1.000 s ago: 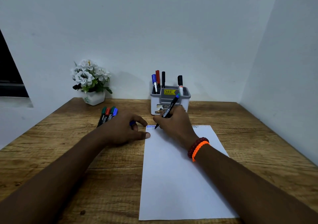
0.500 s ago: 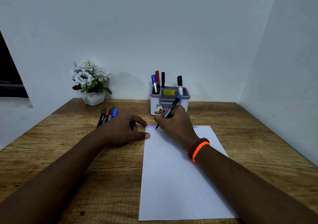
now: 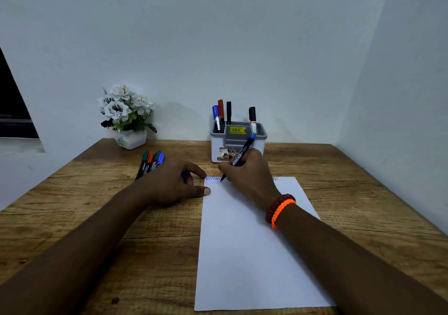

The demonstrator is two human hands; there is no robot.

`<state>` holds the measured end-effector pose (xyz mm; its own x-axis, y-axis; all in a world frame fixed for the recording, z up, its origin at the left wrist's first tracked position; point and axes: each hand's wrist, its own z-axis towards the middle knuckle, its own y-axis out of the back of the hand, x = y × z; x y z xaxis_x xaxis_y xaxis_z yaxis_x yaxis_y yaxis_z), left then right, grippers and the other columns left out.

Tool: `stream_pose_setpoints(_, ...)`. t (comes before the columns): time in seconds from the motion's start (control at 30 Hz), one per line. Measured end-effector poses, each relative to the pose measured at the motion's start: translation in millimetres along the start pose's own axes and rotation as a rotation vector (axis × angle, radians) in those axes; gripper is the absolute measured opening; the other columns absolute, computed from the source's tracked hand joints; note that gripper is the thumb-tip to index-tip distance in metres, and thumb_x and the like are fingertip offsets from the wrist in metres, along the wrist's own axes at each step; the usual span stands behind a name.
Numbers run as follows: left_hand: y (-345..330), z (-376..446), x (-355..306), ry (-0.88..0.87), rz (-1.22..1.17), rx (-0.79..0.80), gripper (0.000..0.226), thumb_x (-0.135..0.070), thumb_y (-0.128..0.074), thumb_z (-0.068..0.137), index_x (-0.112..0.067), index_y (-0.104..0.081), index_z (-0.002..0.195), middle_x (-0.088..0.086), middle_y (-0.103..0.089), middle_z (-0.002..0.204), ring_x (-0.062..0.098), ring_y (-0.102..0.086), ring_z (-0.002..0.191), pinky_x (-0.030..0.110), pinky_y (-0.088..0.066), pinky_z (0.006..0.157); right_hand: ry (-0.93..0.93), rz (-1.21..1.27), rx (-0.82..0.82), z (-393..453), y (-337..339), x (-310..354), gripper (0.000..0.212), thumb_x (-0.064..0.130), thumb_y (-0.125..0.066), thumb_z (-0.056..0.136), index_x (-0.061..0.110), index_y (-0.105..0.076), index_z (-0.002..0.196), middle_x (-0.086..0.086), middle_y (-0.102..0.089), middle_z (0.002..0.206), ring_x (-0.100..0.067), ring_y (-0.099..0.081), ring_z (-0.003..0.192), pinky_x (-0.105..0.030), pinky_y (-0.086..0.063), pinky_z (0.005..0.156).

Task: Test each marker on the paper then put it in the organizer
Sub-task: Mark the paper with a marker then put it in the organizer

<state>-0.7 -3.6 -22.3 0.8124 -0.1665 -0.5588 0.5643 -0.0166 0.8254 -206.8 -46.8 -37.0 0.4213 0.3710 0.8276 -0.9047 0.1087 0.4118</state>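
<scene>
Right now your wooden table [image 3: 97, 217] carries the paper [image 3: 242, 254]. Behind it stands the organizer [image 3: 260, 136]. Your left hand [image 3: 172, 181] curls around a blue cap [image 3: 185, 174]. Your right hand [image 3: 249, 179] pinches the marker [image 3: 242, 153], tip touching the paper's top edge.

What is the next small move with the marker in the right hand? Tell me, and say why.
Probably lift the marker off the paper and recap it. The right hand has its tip at a blue zigzag along the top edge, so the test looks done; the blue cap waits in the left hand.
</scene>
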Motion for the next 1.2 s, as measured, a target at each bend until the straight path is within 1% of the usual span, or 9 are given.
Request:
stream_pose_setpoints(0.13,-0.1,-0.3,-1.0,0.006,0.004,0.004,0.047,-0.057,-0.076,0.078,-0.041,-0.067,0.121,-0.006,-0.07,0.087,0.0,-0.061,0.064,0.015,-0.048,0.059,0.005,-0.01,0.006,-0.1,1.0,-0.3,0.023,0.016,-0.079,0.083,0.003,-0.068,0.067,0.005,-0.068,0.06,0.003,-0.061,0.054,-0.009,-0.04,0.049)
stream_pose_setpoints(0.27,0.2,-0.3,-1.9,0.011,0.008,0.004,0.047,-0.057,-0.076,0.079,-0.04,-0.067,0.122,-0.006,-0.071,0.087,0.0,-0.062,0.064,0.014,-0.048,0.058,0.007,0.0,0.01,0.4,1.4,-0.8,0.027,0.015,-0.078,0.083,0.019,-0.066,0.06,0.011,-0.068,0.06,0.005,-0.062,0.055,-0.007,-0.039,0.051)
stream_pose_setpoints(0.33,0.4,-0.9,-2.6,0.008,0.009,0.002,0.046,-0.055,-0.077,0.08,-0.04,-0.067,0.122,-0.005,-0.071,0.088,0.0,-0.061,0.064,0.012,-0.047,0.057,0.006,0.004,0.008,0.6,1.7,-0.8,0.028,0.016,-0.078,0.083,0.023,-0.066,0.059,0.012,-0.068,0.06,0.005,-0.062,0.055,-0.007,-0.038,0.051)
stream_pose_setpoints(0.57,0.7,-1.0,-2.1,0.0,0.004,-0.002,0.047,-0.054,-0.078,0.079,-0.038,-0.068,0.122,-0.005,-0.071,0.087,-0.002,-0.061,0.061,0.013,-0.047,0.057,0.004,0.009,0.002,0.0,2.8,0.6,0.028,0.015,-0.079,0.083,0.019,-0.065,0.059,0.012,-0.066,0.057,0.007,-0.061,0.053,-0.007,-0.038,0.048)
stream_pose_setpoints(0.73,1.1,-1.7,-2.2,-0.007,0.002,-0.002,0.047,-0.054,-0.077,0.08,-0.037,-0.068,0.123,-0.004,-0.07,0.088,-0.004,-0.059,0.06,0.008,-0.045,0.053,0.003,0.022,0.008,0.1,3.1,-0.3,0.033,0.014,-0.08,0.083,0.024,-0.062,0.057,0.018,-0.062,0.051,0.009,-0.06,0.052,-0.007,-0.039,0.048)
stream_pose_setpoints(0.9,0.7,-1.7,-2.7,0.009,0.014,-0.002,0.048,-0.057,-0.076,0.078,-0.04,-0.067,0.122,-0.006,-0.07,0.09,0.002,-0.062,0.068,0.013,-0.045,0.059,-0.01,0.043,0.005,1.7,3.3,-1.2,0.028,0.016,-0.079,0.084,0.022,-0.065,0.059,0.011,-0.065,0.055,0.005,-0.059,0.049,-0.008,-0.037,0.047)
stream_pose_setpoints(1.03,0.9,-1.2,-2.7,0.015,0.015,-0.001,0.049,-0.058,-0.076,0.078,-0.041,-0.067,0.123,-0.007,-0.07,0.09,0.003,-0.062,0.069,0.013,-0.045,0.058,-0.023,0.038,0.014,3.1,3.0,-2.8,0.021,0.02,-0.08,0.084,0.018,-0.067,0.067,0.01,-0.067,0.063,0.0,-0.06,0.055,-0.01,-0.038,0.05)
stream_pose_setpoints(1.1,1.0,-1.1,-3.1,0.013,0.016,0.004,0.049,-0.058,-0.076,0.078,-0.04,-0.066,0.123,-0.007,-0.069,0.089,0.002,-0.063,0.069,0.012,-0.044,0.057,-0.025,0.029,0.014,2.8,3.7,-3.1,0.022,0.02,-0.08,0.084,0.019,-0.065,0.068,0.011,-0.066,0.064,0.0,-0.058,0.055,-0.008,-0.037,0.048)
stream_pose_setpoints(1.2,0.8,-1.1,-4.0,0.015,0.019,-0.001,0.048,-0.057,-0.076,0.079,-0.04,-0.067,0.123,-0.006,-0.07,0.09,0.003,-0.062,0.069,0.011,-0.044,0.056,-0.014,0.007,0.007,1.8,5.8,-2.9,0.026,0.019,-0.079,0.084,0.022,-0.062,0.065,0.012,-0.064,0.062,0.001,-0.057,0.053,-0.008,-0.037,0.046)
